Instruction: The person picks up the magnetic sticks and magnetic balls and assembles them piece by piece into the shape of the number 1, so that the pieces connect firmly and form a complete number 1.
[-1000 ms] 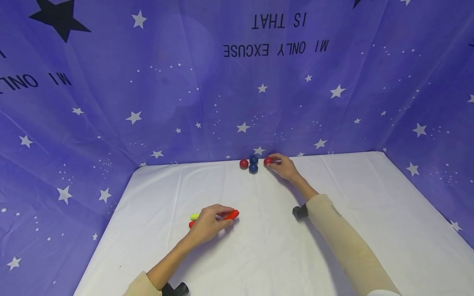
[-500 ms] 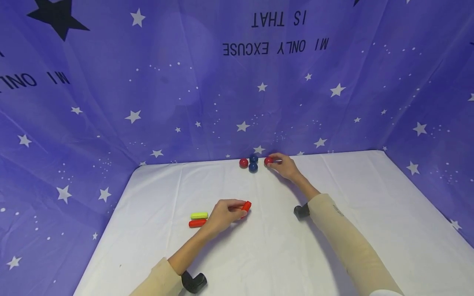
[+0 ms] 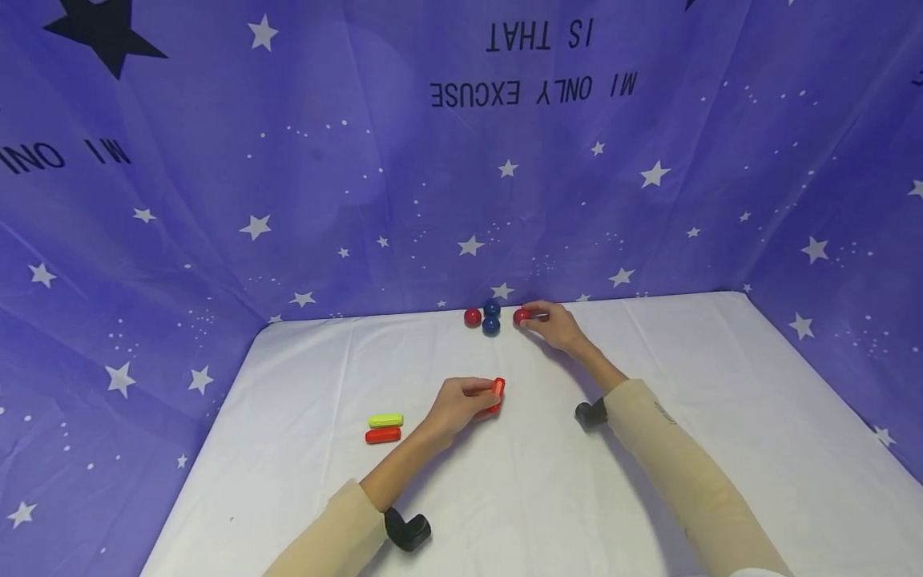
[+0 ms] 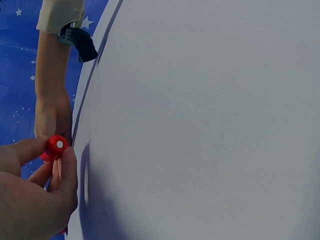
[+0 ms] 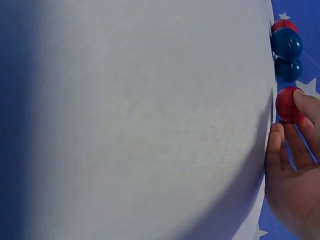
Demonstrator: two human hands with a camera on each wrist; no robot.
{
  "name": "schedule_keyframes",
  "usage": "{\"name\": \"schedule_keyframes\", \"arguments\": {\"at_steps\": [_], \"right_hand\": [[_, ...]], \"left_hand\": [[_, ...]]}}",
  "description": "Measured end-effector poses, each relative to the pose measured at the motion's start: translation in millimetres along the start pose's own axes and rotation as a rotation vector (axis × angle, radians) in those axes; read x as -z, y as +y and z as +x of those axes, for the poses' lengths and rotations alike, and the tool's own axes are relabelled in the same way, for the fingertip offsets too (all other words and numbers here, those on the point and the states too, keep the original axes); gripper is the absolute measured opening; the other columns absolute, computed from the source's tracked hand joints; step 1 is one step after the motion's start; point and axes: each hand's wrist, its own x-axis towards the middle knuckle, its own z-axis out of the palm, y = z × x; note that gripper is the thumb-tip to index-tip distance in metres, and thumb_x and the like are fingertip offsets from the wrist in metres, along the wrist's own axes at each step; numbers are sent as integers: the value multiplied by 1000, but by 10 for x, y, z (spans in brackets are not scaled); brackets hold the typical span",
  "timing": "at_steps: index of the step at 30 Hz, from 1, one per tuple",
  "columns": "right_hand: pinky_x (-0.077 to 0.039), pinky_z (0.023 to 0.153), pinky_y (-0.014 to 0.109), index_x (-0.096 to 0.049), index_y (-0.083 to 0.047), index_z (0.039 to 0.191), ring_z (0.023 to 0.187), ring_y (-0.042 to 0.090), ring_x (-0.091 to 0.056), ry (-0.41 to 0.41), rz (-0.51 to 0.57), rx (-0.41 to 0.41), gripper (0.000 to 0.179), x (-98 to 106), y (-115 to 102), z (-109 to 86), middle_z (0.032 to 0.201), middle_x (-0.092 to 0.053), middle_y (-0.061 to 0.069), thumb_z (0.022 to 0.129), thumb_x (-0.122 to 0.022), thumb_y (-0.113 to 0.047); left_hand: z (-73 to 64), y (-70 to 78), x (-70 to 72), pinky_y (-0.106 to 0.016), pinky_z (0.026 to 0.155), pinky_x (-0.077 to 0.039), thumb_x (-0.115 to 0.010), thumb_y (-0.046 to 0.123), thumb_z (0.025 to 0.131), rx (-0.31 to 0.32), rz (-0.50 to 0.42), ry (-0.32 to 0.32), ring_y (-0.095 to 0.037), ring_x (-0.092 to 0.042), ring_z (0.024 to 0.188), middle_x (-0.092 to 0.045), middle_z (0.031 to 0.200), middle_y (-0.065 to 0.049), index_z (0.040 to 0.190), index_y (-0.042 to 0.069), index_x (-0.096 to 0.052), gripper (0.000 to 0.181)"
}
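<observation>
In the head view my left hand (image 3: pixel 457 405) is over the middle of the table, pinching a short red cylinder (image 3: pixel 498 393) between thumb and fingers. The left wrist view shows this cylinder's round end (image 4: pixel 57 144) with a white dot in its centre. Farther back, my right hand (image 3: pixel 557 327) holds a glossy red ball (image 5: pixel 287 105) by thumb and fingertips at the table's far edge. Just left of it sit two dark blue balls (image 3: pixel 491 325) and another red ball (image 3: pixel 472 317), grouped close together.
On the left half of the white-covered table (image 3: pixel 303 385) a yellow ridged stick (image 3: pixel 385 420) lies alongside a similar red stick (image 3: pixel 383 435). A purple curtain (image 3: pixel 404 160) with stars rises behind the far edge and at both sides. Black wrist mounts (image 3: pixel 408 530) jut from both sleeves.
My left hand has moved right and away from me, carrying the red cylinder, which now stands more upright in the grip. The yellow and red sticks are uncovered. My right hand stays at the ball.
</observation>
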Motion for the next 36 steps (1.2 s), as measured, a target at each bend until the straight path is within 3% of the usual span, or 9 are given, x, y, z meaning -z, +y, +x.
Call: {"name": "schedule_keyframes", "arguments": {"at_steps": [8, 17, 26, 32, 36], "right_hand": [[-49, 98, 46, -61, 1, 131, 114, 38, -63, -10, 31, -8, 42, 43, 13, -42, 130, -61, 22, 94, -71, -15], [-51, 95, 45, -61, 0, 133, 112, 37, -63, -29, 57, -8, 45, 82, 49, -74, 131, -61, 20, 94, -72, -18], [-50, 96, 45, -61, 2, 133, 112, 37, -63, -48, 104, -4, 44, 150, 57, -121, 132, -61, 20, 94, -71, -18], [-51, 91, 43, -64, 1, 129, 110, 35, -63, -56, 124, 27, 45, 202, 102, -176, 126, -65, 19, 93, -72, -24], [-49, 95, 45, -64, 1, 129, 114, 34, -62, -73, 119, 5, 44, 238, 94, -223, 123, -66, 19, 95, -70, -26]], "left_hand": [[173, 59, -204, -32, 81, -58, -71, 3, 90, 60, -150, 13, -20, -69, 92, -68, 105, -14, 119, -7, -67, 32], [362, 136, -446, -31, 77, -59, -71, 1, 89, 70, -253, 34, -20, -71, 87, -69, 100, -14, 116, -8, -67, 28], [528, 157, -601, -31, 77, -59, -71, -1, 89, 82, -301, 80, -18, -69, 84, -69, 98, -13, 113, -8, -68, 25], [595, 162, -667, -31, 77, -59, -71, -1, 89, 84, -315, 116, -18, -69, 82, -69, 96, -13, 111, -8, -68, 24], [617, 185, -696, -31, 77, -59, -70, -1, 89, 78, -326, 122, -17, -69, 80, -71, 93, -12, 110, -7, -68, 22]]}}
